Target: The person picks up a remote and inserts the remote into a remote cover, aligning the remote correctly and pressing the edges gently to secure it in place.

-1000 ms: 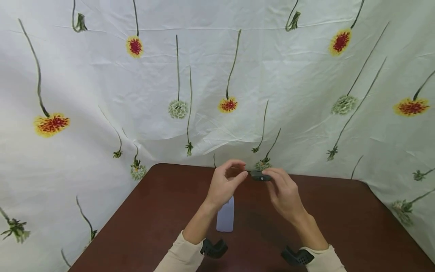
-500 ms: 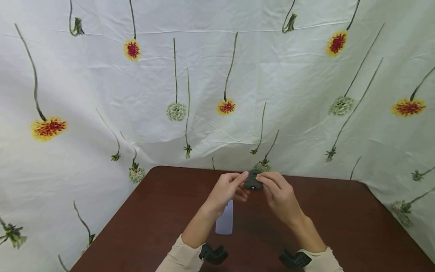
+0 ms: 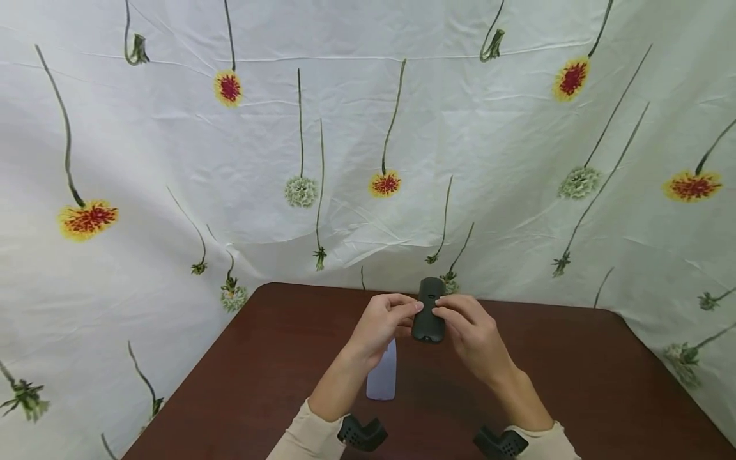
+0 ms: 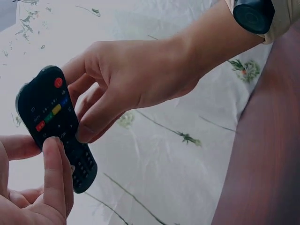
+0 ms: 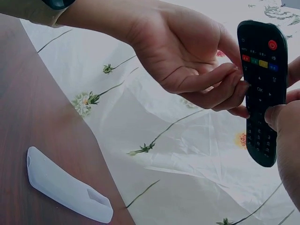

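Observation:
Both hands hold a black remote control [image 3: 429, 312] above the table, one on each long side. The head view shows its plain back with a small notch, while the left wrist view shows the remote's button face [image 4: 56, 110] with a red power button. My left hand [image 3: 376, 326] pinches the left edge, thumb on the back. My right hand [image 3: 480, 332] has its fingers on the back, and its thumb [image 5: 277, 116] presses the button side in the right wrist view. Below lies a pale lavender, long curved cover [image 5: 65, 187] with a cutout near one end, partly hidden by the left hand in the head view.
The dark reddish-brown table [image 3: 259, 383] has rounded far corners. A white cloth [image 3: 345, 140] printed with flowers hangs behind it and along its sides. Each sleeved wrist carries a black camera mount [image 3: 362, 433].
The remote was end-on in my right hand, with the left hand apart from it. The left hand has since taken its edge, and the remote has tilted so its back faces the head camera.

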`<state>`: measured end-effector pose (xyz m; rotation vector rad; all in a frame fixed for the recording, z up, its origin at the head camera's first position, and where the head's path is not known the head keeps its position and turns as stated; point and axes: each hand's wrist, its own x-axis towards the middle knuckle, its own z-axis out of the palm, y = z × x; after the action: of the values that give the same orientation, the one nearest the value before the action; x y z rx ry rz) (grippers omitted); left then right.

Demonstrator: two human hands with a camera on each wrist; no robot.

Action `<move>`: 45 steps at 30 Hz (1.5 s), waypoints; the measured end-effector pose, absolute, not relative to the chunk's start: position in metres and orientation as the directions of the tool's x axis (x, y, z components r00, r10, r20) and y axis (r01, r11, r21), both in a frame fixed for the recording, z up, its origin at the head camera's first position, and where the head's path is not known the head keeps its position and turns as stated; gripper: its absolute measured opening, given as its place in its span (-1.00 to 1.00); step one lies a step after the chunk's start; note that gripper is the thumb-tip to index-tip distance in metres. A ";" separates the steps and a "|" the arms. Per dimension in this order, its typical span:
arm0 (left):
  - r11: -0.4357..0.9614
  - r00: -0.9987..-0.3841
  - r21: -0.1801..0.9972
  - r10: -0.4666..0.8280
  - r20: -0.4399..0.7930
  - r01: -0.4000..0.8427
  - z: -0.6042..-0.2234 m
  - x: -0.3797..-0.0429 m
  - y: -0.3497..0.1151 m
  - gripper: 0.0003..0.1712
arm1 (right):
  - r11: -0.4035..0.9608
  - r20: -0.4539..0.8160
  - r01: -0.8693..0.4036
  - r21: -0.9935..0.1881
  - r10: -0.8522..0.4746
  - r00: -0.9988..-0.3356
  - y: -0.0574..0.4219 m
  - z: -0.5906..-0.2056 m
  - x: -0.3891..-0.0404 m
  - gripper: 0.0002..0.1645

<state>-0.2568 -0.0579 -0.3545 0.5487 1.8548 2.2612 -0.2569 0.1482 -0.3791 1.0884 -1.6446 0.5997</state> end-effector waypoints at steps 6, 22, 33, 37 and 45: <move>-0.239 -0.914 0.968 0.368 0.170 0.084 -0.353 -0.256 -0.057 -0.77 | 0.480 0.927 -0.869 0.124 -0.369 -0.072 0.150 -0.380 -0.258 -0.63; -0.270 -0.907 0.960 0.382 0.177 0.074 -0.357 -0.259 -0.058 -0.64 | 0.462 0.939 -0.866 -0.189 -0.172 -0.297 0.147 -0.374 -0.253 -0.66; -0.202 -0.919 0.963 0.316 0.236 0.178 -0.359 -0.259 -0.055 -0.73 | 0.344 0.790 -0.732 -0.587 0.047 -0.611 0.136 -0.360 -0.235 -0.71; -0.188 -0.912 0.960 0.317 0.261 0.209 -0.360 -0.260 -0.054 -0.73 | 0.302 0.669 -0.621 -0.723 0.078 -0.740 0.141 -0.366 -0.240 -0.75; -0.170 -0.890 0.946 0.326 0.319 0.277 -0.362 -0.260 -0.055 -0.69 | 0.223 0.511 -0.491 -0.842 0.038 -0.859 0.144 -0.365 -0.239 -0.63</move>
<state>-0.2599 -0.0550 -0.3621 0.7274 2.0016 2.2639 -0.2395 0.1442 -0.3650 0.4176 -2.0778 1.6742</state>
